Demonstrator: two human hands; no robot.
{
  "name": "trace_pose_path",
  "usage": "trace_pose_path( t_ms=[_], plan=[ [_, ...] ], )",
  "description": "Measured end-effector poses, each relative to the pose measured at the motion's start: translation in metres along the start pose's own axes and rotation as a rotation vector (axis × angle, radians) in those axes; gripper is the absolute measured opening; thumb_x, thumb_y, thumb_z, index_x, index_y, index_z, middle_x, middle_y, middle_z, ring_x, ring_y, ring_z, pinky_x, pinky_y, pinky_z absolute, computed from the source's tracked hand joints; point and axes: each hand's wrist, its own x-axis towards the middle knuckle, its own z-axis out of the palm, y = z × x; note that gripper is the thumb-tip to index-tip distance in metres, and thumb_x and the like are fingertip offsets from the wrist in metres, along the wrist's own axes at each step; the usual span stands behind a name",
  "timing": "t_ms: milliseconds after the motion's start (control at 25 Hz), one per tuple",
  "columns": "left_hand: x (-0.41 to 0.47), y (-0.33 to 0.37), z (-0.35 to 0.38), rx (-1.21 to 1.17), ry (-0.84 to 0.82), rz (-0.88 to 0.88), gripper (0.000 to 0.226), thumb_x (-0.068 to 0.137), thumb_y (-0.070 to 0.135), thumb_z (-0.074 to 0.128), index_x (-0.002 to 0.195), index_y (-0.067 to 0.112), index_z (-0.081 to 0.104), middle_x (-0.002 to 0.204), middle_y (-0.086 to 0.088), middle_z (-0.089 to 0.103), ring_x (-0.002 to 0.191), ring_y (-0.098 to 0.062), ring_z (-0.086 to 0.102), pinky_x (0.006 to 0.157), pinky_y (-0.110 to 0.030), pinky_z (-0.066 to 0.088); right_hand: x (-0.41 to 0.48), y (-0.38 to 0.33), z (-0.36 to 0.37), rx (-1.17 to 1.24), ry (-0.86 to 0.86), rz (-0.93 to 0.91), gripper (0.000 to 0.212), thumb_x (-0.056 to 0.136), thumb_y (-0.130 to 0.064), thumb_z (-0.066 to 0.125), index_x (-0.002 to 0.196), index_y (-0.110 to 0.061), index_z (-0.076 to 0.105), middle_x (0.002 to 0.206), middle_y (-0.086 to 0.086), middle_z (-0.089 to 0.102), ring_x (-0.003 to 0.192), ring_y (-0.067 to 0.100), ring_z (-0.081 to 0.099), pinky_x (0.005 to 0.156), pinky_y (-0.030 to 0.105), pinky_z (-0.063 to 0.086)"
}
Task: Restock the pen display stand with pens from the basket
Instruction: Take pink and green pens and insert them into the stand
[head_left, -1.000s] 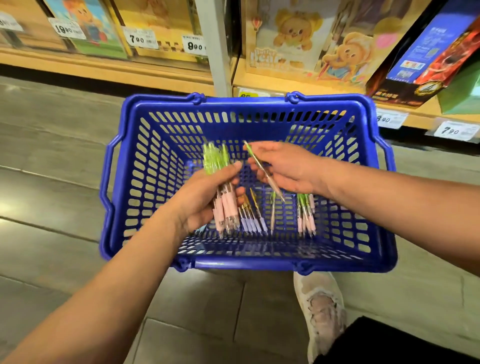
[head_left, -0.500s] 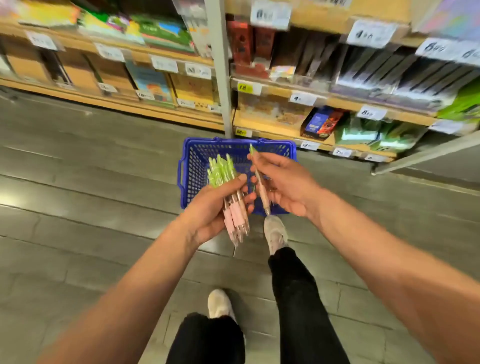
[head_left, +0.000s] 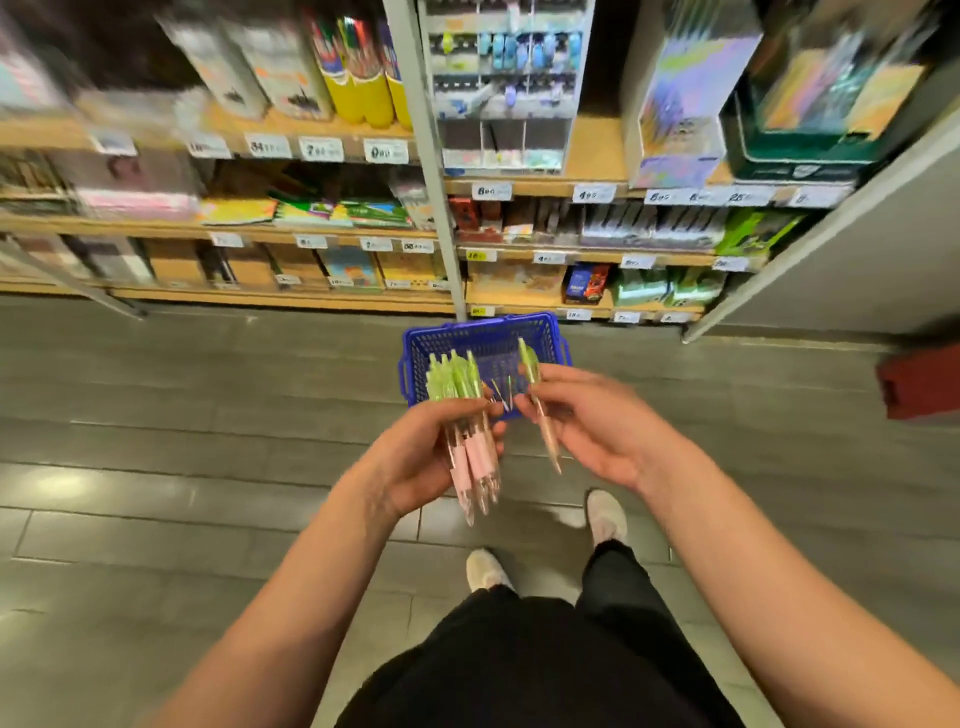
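Here the left hand (head_left: 415, 462) has its fingers and thumb curled round a bundle of slim plastic pens with pale pink barrels and translucent green tops (head_left: 470, 447), gripped at mid-length so both ends stick out. The right hand (head_left: 597, 421) pinches a single pen of the same pink-and-green kind (head_left: 548, 436) between thumb and fingertips, its other fingers loosely bent. Both hands are raised in front of the body, just apart from each other, above a blue plastic basket with latticed walls (head_left: 441, 338). The basket sits on a floor of smooth grey rectangular tiles (head_left: 208, 441), and the hands and green tops cover its near rim and much of its inside. Beyond the basket rise wooden shelves with white price tags (head_left: 597, 156), parted by a grey metal upright (head_left: 436, 182). On an upper shelf just right of that upright stands a clear tiered pen display stand (head_left: 501, 104), blurred, with bluish items in its upper rows, well apart from the hands. A dark red box (head_left: 919, 384) lies on the floor at far right. Black trousers (head_left: 519, 665) and pale shoes (head_left: 605, 514) show below the arms. The bundle's long axis runs away from the body, green tops toward the shelves, tips pointing back and down; the single pen lies nearly parallel, its green end likewise toward the shelves
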Motion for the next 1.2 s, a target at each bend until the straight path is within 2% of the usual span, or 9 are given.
trace_pose_path(
  t_ms=[120, 240, 320, 400, 520, 680, 880, 1040, 1200],
  plan=[
    [-0.012, 0.003, 0.018, 0.041, 0.002, 0.047, 0.015, 0.082, 0.011, 0.067, 0.085, 0.005, 0.08, 0.09, -0.016, 0.072, 0.08, -0.025, 0.072, 0.078, -0.039, 0.061, -0.028, -0.007, -0.016, 0.057, 0.005, -0.04, 0.029, 0.093, 0.009, 0.058, 0.122, 0.008, 0.061, 0.109, 0.023, 0.067, 0.084, 0.023, 0.069, 0.073, 0.028, 0.063],
    [-0.01, 0.007, 0.047, 0.041, -0.011, 0.071, 0.021, 0.083, 0.009, 0.066, 0.097, -0.005, 0.073, 0.094, -0.022, 0.073, 0.088, -0.029, 0.076, 0.073, -0.039, 0.062, -0.04, -0.028, -0.039, -0.045, 0.018, -0.081, 0.035, 0.09, 0.0, 0.067, 0.125, -0.001, 0.064, 0.109, 0.017, 0.073, 0.086, 0.02, 0.071, 0.073, 0.029, 0.059],
    [-0.002, 0.009, 0.071, 0.064, -0.024, 0.071, 0.02, 0.085, 0.009, 0.067, 0.099, -0.005, 0.071, 0.092, -0.023, 0.073, 0.086, -0.029, 0.076, 0.072, -0.038, 0.063, -0.044, -0.046, -0.056, -0.055, 0.02, -0.102, 0.03, 0.088, -0.004, 0.07, 0.118, -0.008, 0.069, 0.107, 0.013, 0.075, 0.088, 0.019, 0.07, 0.077, 0.03, 0.056],
    [0.01, 0.01, 0.1, 0.093, -0.028, 0.084, 0.016, 0.087, 0.007, 0.068, 0.097, -0.003, 0.075, 0.09, -0.022, 0.074, 0.084, -0.028, 0.076, 0.071, -0.038, 0.062, -0.045, -0.072, -0.076, -0.02, 0.006, -0.12, 0.024, 0.088, -0.006, 0.071, 0.111, -0.011, 0.07, 0.099, 0.01, 0.076, 0.084, 0.018, 0.071, 0.074, 0.031, 0.057],
    [0.032, 0.008, 0.152, 0.1, -0.066, 0.118, 0.011, 0.086, 0.008, 0.072, 0.093, 0.003, 0.079, 0.086, -0.017, 0.074, 0.078, -0.026, 0.074, 0.072, -0.039, 0.062, -0.05, -0.121, -0.103, -0.01, -0.035, -0.156, 0.032, 0.088, -0.005, 0.07, 0.119, -0.007, 0.064, 0.086, 0.006, 0.077, 0.076, 0.015, 0.074, 0.066, 0.024, 0.058],
    [0.07, 0.011, 0.225, 0.059, -0.039, 0.152, 0.015, 0.079, 0.005, 0.076, 0.093, 0.0, 0.072, 0.077, -0.015, 0.067, 0.068, -0.023, 0.069, 0.068, -0.037, 0.061, -0.05, -0.191, -0.145, -0.078, -0.097, -0.185, 0.048, 0.078, -0.01, 0.077, 0.124, -0.003, 0.063, 0.094, 0.007, 0.077, 0.085, 0.017, 0.074, 0.072, 0.024, 0.058],
    [0.1, 0.019, 0.287, 0.01, 0.044, 0.17, 0.018, 0.077, 0.009, 0.076, 0.091, 0.003, 0.066, 0.072, -0.011, 0.056, 0.061, -0.019, 0.061, 0.064, -0.033, 0.06, -0.042, -0.247, -0.186, -0.102, -0.106, -0.173, 0.026, 0.085, -0.007, 0.073, 0.111, -0.005, 0.069, 0.1, 0.009, 0.076, 0.086, 0.017, 0.073, 0.074, 0.024, 0.059],
    [0.113, 0.022, 0.297, 0.046, 0.052, 0.134, 0.016, 0.081, 0.021, 0.078, 0.079, 0.011, 0.066, 0.067, -0.004, 0.054, 0.058, -0.016, 0.056, 0.054, -0.027, 0.057, -0.03, -0.259, -0.2, -0.075, -0.101, -0.142, 0.028, 0.089, -0.004, 0.069, 0.117, -0.002, 0.068, 0.101, 0.01, 0.076, 0.086, 0.017, 0.074, 0.074, 0.024, 0.059],
    [0.126, 0.036, 0.291, 0.108, 0.064, 0.095, 0.021, 0.087, 0.026, 0.077, 0.074, 0.012, 0.069, 0.067, -0.005, 0.059, 0.057, -0.016, 0.06, 0.055, -0.027, 0.057, -0.012, -0.258, -0.19, -0.067, -0.092, -0.118, 0.031, 0.091, -0.004, 0.068, 0.121, -0.001, 0.064, 0.103, 0.012, 0.077, 0.088, 0.017, 0.075, 0.073, 0.024, 0.059]
  ],
)
